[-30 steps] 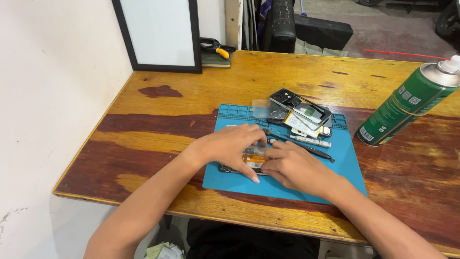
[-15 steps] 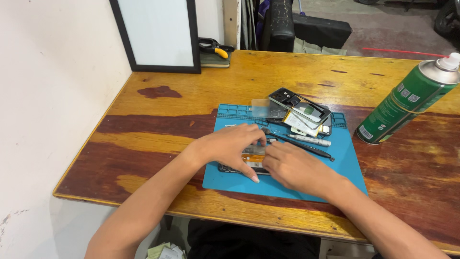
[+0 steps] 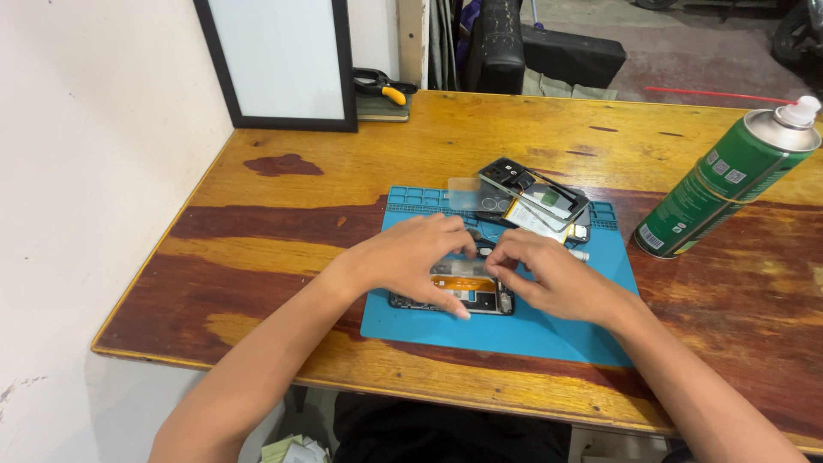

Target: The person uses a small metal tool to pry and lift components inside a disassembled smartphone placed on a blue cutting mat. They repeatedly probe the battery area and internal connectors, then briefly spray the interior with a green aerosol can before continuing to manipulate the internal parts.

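An opened phone (image 3: 467,294) lies on a blue work mat (image 3: 523,330), its inner parts and an orange flex strip showing. My left hand (image 3: 410,257) rests over the phone's left and upper part, fingertips pressing down on it. My right hand (image 3: 549,274) covers the phone's right end, fingers pinched near the top edge; what they pinch is too small to tell. Both hands touch the phone and hide much of it.
Stacked phone parts and a frame (image 3: 536,199) lie at the mat's far side with a clear film (image 3: 465,194). A green spray can (image 3: 724,184) stands at right on the wooden table (image 3: 283,214). A black-framed board (image 3: 274,64) leans at the back, pliers (image 3: 386,86) beside it.
Both hands stay on the phone; the fingers have shifted only slightly. Nothing else has moved.
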